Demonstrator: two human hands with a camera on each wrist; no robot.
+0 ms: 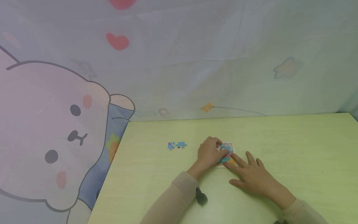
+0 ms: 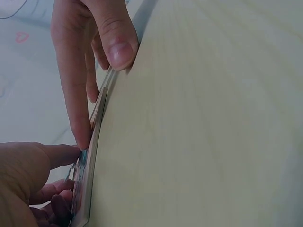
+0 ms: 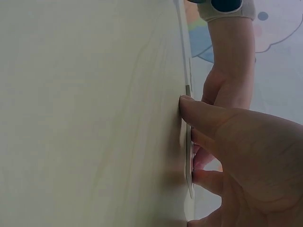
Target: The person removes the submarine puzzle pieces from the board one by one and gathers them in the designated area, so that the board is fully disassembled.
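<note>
A small jigsaw puzzle [image 1: 230, 147] in a thin pale-edged tray lies on the table, with a gap showing in its blue upper part. My left hand [image 1: 208, 153] grips it at the left: the thumb lies across the pieces while the other fingers curl at the far-left corner. In the left wrist view, the left hand's [image 2: 21, 172] thumb tip meets my right index finger over the tray's edge [image 2: 96, 135]. My right hand [image 1: 255, 177] spreads its fairly straight fingers, two touching the lower right of the puzzle. Its thumb [image 3: 201, 111] stays off the tray, close to the table.
Two loose blue puzzle pieces, one [image 1: 171, 145] beside the other [image 1: 181, 145], lie left of my hands. The pale yellow-green table [image 1: 302, 149] ends at a printed cloth [image 1: 179, 77] behind. A small black object [image 1: 200, 196] hangs at my left sleeve.
</note>
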